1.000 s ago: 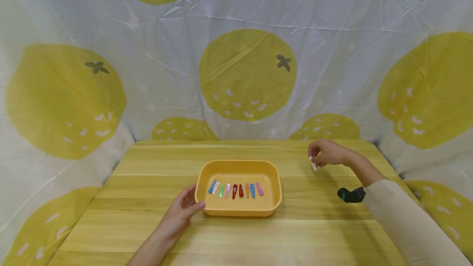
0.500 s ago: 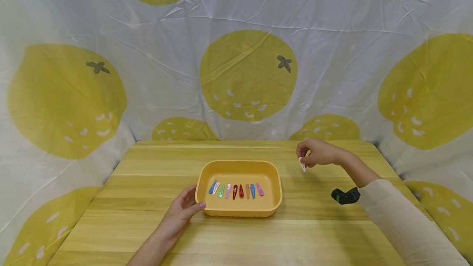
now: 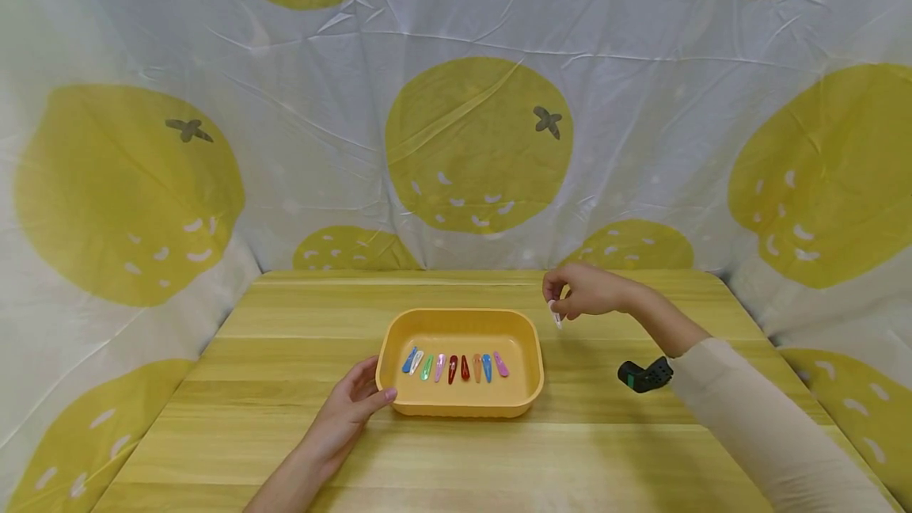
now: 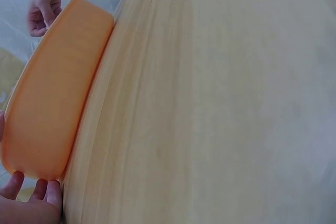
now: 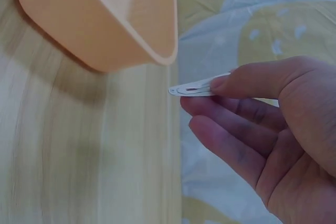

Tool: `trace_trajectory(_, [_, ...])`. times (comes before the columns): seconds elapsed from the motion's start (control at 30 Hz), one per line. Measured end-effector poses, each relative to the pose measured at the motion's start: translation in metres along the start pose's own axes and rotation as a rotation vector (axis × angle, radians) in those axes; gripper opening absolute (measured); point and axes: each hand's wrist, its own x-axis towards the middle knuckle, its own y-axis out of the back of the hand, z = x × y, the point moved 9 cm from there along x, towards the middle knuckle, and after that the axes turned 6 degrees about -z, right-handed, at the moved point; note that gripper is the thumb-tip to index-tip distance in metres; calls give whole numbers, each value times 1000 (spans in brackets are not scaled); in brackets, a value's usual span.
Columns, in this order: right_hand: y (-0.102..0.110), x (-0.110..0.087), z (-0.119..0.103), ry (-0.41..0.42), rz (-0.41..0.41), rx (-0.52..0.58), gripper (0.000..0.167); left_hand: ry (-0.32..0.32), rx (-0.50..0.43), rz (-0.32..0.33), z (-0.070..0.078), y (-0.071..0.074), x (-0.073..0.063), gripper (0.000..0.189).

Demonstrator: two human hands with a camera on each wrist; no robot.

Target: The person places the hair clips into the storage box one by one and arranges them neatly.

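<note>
My left hand holds the left edge of a yellow plastic tray, thumb at the rim. In the left wrist view, its fingertips touch the outer wall. My right hand is raised beyond the tray's far right corner. It pinches a white snap hair clip between thumb and fingers, apart from the tray. Several hair clips lie in a row inside the tray, among them a green clip, a dark red clip and a pink clip.
The tray stands on a wood-grain table. A black perforated device with a green mark shows beside the right sleeve. A lemon-print curtain hangs behind the table and along both sides.
My right hand has moved left toward the tray, carrying the white hair clip. The black device has shifted left along with the right arm. My left hand and the tray have stayed put.
</note>
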Motion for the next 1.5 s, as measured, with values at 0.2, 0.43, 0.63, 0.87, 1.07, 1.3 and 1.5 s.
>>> trace_trajectory(0.2, [-6,11,-11,18,-10,-1,7,3,3,5,-1,1,0,70])
trace_trajectory(0.43, [-11,25,-23,60,-13,2,7,5,5,0,-2,1,1,70])
trace_trajectory(0.63, [-15,37,-32,81,-36,13,7,7,6,-2,-2,2,0,72])
trace_trajectory(0.87, [-24,51,-41,85,-69,-22,11,3,1,-10,-1,1,1,71])
trace_trajectory(1.07, [-36,66,-46,57,-122,-79,12,5,4,-6,-2,1,0,71])
trace_trajectory(1.3, [-55,77,-49,30,-202,-175,14,3,-1,-4,-2,-2,1,71])
trace_trajectory(1.5, [-68,84,-47,-11,-237,-202,16,1,-10,-6,-3,-3,1,71])
